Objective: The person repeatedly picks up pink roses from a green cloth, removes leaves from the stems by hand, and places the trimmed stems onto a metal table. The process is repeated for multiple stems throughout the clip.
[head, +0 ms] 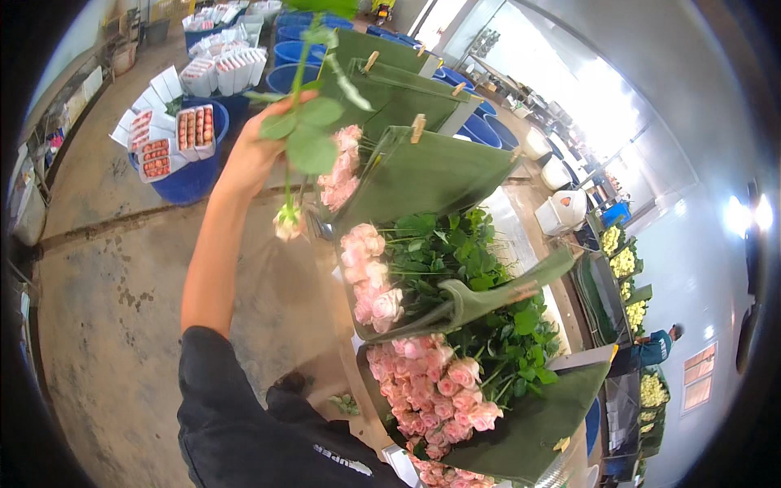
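My left hand [262,137] is raised with the arm outstretched, its fingers closed around the stem of a single rose [288,222]. The rose hangs head down, its pale bloom below my hand and its leaves beside my fingers. To the right are green cloth-covered dividers [427,174] with wooden clothespins [418,128] on their top edges. Between them lie pink roses [372,274], with blooms to the left and leafy stems [445,244] to the right. A fuller pile of pink roses [427,384] fills the nearer section. My right hand is out of view.
On the concrete floor [122,305] stand blue tubs [189,183] holding white-wrapped flower packs [195,125]. More blue tubs [482,131] stand behind the dividers. A person in a teal shirt [659,348] is at the far right by racks of pale yellow flowers [622,262]. Cut leaves [345,404] lie on the floor.
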`<state>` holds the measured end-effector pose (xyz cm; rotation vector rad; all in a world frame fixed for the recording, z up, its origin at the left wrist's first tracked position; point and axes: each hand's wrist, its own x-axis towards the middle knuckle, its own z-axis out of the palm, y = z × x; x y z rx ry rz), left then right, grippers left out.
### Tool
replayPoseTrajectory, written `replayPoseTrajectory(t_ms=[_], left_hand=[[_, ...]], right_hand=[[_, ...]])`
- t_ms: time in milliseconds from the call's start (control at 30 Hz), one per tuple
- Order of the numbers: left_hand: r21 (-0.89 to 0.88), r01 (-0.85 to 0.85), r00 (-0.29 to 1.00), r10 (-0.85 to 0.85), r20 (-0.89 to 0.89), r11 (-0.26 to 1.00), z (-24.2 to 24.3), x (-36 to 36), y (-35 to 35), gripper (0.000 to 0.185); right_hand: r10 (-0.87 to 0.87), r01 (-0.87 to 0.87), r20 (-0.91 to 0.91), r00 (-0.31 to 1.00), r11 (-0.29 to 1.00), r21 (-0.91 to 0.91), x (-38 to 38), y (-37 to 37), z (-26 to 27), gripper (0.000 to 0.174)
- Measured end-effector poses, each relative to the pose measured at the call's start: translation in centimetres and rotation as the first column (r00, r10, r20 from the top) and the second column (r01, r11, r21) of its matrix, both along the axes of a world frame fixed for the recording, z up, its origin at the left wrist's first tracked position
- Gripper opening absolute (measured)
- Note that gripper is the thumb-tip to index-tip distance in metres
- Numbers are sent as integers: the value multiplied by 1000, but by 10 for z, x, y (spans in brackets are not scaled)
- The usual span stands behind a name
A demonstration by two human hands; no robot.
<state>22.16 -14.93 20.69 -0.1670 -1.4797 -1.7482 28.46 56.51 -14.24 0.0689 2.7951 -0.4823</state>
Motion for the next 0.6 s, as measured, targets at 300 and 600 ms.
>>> replayPoseTrajectory(t_ms=[300,600], left_hand=[[-248,97,982,-53,179,964,35,-119,-68,49],[-521,477,855,-237,461,708,-2,-331,-87,46]], right_hand=[[199,-191,105,974,978,-86,-49,-174,-8,28],[-32,-8,364,931,994,109,-2,-256,-32,27]])
